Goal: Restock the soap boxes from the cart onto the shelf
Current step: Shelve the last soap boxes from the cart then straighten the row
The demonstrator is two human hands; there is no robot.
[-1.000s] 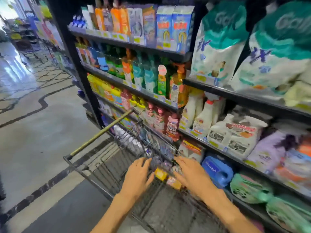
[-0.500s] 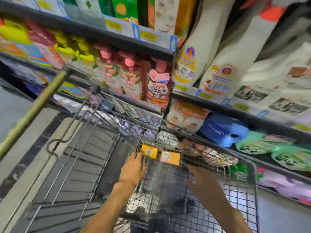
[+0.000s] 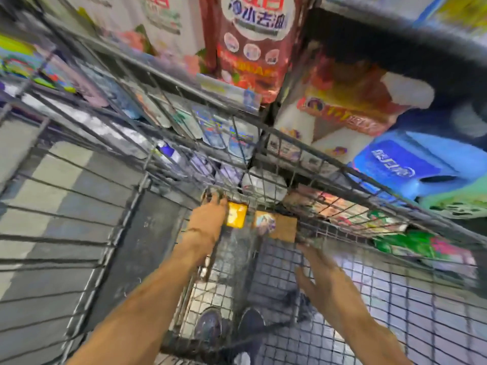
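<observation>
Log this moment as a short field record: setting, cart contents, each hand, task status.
setting: shop aisle, wire cart drawn up against stocked shelves
cart contents: yellow soap box and orange soap box, side by side at the far end of the basket
left hand: at the yellow soap box, touching its left side; grip blurred, cannot tell
right hand: fingers spread, just short of the orange soap box, holding nothing
task status: both boxes in the cart, none lifted yet
image quality: heavy motion blur
</observation>
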